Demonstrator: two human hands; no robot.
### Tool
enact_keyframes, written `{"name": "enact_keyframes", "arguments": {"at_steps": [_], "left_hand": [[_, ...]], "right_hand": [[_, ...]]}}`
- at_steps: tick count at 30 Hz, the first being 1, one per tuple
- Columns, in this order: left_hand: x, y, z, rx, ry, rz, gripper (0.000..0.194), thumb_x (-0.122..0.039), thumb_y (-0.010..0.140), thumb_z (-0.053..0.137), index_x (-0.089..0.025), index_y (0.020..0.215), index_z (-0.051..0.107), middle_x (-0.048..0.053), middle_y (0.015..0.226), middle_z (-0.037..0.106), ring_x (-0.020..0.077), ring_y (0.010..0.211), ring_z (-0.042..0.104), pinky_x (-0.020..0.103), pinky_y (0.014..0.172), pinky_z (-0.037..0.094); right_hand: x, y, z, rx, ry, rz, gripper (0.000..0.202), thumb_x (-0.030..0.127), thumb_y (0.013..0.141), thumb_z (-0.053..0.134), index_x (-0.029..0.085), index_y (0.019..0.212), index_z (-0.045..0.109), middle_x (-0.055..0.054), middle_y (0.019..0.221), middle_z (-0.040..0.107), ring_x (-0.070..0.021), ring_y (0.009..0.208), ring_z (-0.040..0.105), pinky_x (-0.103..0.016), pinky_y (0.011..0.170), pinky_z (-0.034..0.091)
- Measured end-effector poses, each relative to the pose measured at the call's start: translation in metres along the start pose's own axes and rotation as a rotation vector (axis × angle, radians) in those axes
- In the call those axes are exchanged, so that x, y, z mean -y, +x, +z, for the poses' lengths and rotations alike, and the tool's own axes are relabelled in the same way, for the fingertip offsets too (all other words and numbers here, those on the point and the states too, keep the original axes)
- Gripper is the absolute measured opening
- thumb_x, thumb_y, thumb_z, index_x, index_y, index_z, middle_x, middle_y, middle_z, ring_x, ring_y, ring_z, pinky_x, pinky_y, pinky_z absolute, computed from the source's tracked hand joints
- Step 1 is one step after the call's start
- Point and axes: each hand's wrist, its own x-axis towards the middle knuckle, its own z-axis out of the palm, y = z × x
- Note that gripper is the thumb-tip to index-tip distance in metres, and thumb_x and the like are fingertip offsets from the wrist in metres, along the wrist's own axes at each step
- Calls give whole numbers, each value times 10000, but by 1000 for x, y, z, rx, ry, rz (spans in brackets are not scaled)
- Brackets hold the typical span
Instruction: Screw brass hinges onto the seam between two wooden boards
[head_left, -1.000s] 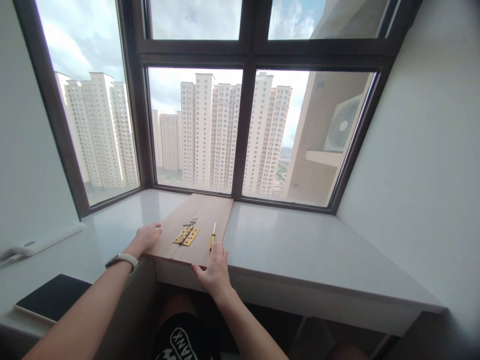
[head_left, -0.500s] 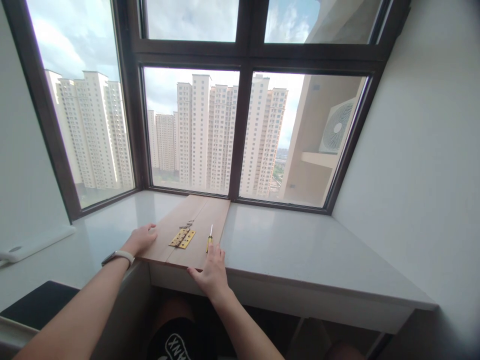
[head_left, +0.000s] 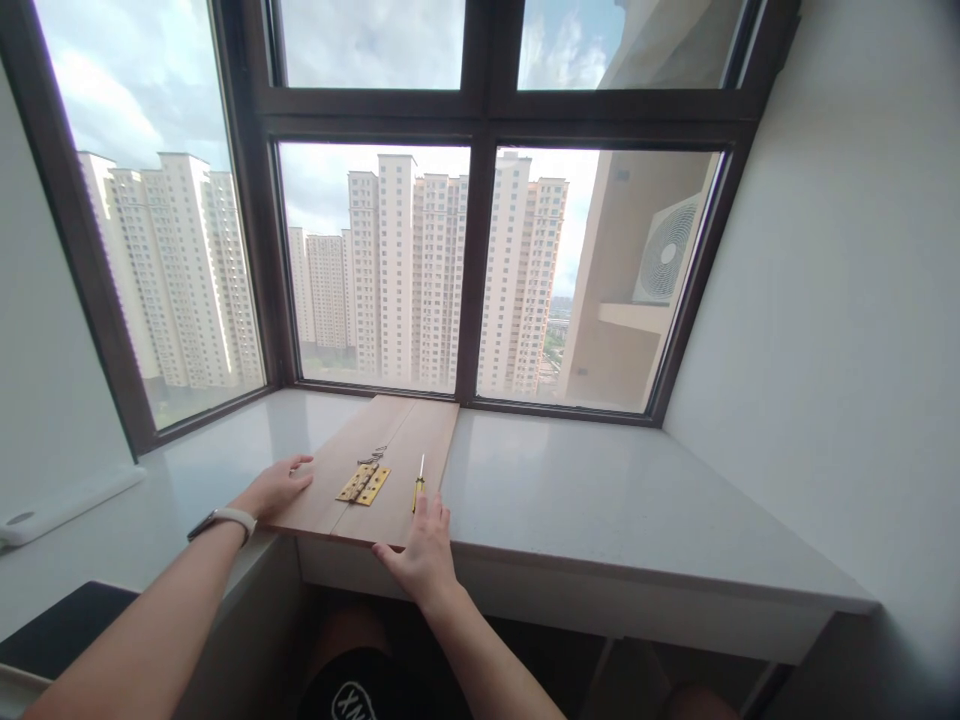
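Two pale wooden boards (head_left: 420, 430) lie side by side on the white sill, a seam between them. Across that seam rests a brass hinge (head_left: 364, 484), opened flat, with several small screws (head_left: 373, 456) just behind it. A screwdriver (head_left: 419, 487) with a yellow and black handle lies on the right board, its tip toward the window. My left hand (head_left: 281, 487), wearing a watch, rests at the left board's outer edge, fingers stretched out. At the front edge of the right board is my right hand (head_left: 422, 550), thumb and fingers apart, fingertips by the screwdriver handle.
The white window sill (head_left: 600, 490) runs along dark-framed windows, with a wall (head_left: 840, 300) at the right. A long white object (head_left: 75, 508) lies on the left. A dark flat panel (head_left: 64, 625) is at lower left, and the sill's front edge overhangs my legs.
The view has shifted slightly. Both hands stay at the boards in nearly the same poses; the hinge, screws and screwdriver lie as before.
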Motion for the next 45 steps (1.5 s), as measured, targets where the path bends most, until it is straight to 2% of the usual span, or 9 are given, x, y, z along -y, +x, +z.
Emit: {"name": "enact_keyframes", "arguments": {"at_steps": [6, 13, 19, 27, 31, 35, 41, 45], "left_hand": [[5, -2, 0, 25, -79, 29, 748, -529, 766, 616, -165, 1419, 585, 138, 1359, 681, 323, 1295, 620, 361, 1094, 461], [0, -6, -2, 39, -85, 54, 744, -542, 775, 615, -174, 1420, 571, 158, 1396, 653, 313, 1305, 617, 373, 1108, 453], [-11, -19, 2, 21, -90, 73, 716, -545, 766, 611, -205, 1397, 588, 116, 1414, 654, 323, 1375, 564, 368, 1139, 428], [-38, -38, 13, 27, -90, 70, 665, -505, 782, 596, -213, 1380, 600, 106, 1398, 664, 327, 1374, 556, 384, 1142, 414], [-57, -49, 24, 19, -59, 81, 632, -504, 813, 576, -233, 1383, 602, 95, 1331, 699, 331, 1307, 601, 388, 1106, 434], [-85, -61, 39, 10, -51, 93, 583, -481, 841, 563, -225, 1361, 620, 96, 1260, 723, 321, 1233, 641, 373, 1065, 458], [-142, -83, 63, 18, -49, 106, 533, -411, 881, 567, -221, 1376, 621, 92, 1238, 734, 324, 1190, 652, 385, 1065, 441], [-183, -100, 80, 16, -23, 96, 502, -372, 922, 531, -185, 1380, 618, 120, 1127, 764, 346, 1168, 647, 423, 1081, 404]], "right_hand": [[-1, 1, -1, -7, -19, -22, 1118, 624, 686, 786, 106, 1590, 377, -240, 1607, 362, -456, 1474, 325, -567, 1199, 290], [-1, 1, -7, -19, 0, -17, 1148, 612, 650, 817, 102, 1584, 386, -239, 1571, 399, -441, 1452, 342, -533, 1193, 302], [-2, -3, -23, -27, 39, -5, 1071, 549, 625, 847, 183, 1542, 434, -190, 1516, 475, -434, 1411, 394, -551, 1158, 337], [-16, -17, -53, -28, 49, -4, 1013, 508, 613, 877, 216, 1498, 479, -150, 1444, 525, -417, 1353, 438, -524, 1133, 370], [-33, -26, -71, -27, 46, -9, 975, 499, 619, 874, 240, 1480, 498, -125, 1425, 540, -401, 1323, 457, -510, 1120, 379], [-53, -37, -95, -20, 30, -12, 967, 493, 619, 882, 232, 1472, 508, -123, 1420, 547, -379, 1297, 481, -471, 1111, 391], [-91, -55, -132, -34, 13, -17, 915, 489, 630, 885, 231, 1432, 528, -105, 1399, 568, -338, 1276, 505, -429, 1097, 409], [-119, -65, -158, -39, 6, -33, 927, 471, 640, 880, 223, 1453, 509, -105, 1411, 573, -317, 1286, 512, -409, 1105, 420]]}}
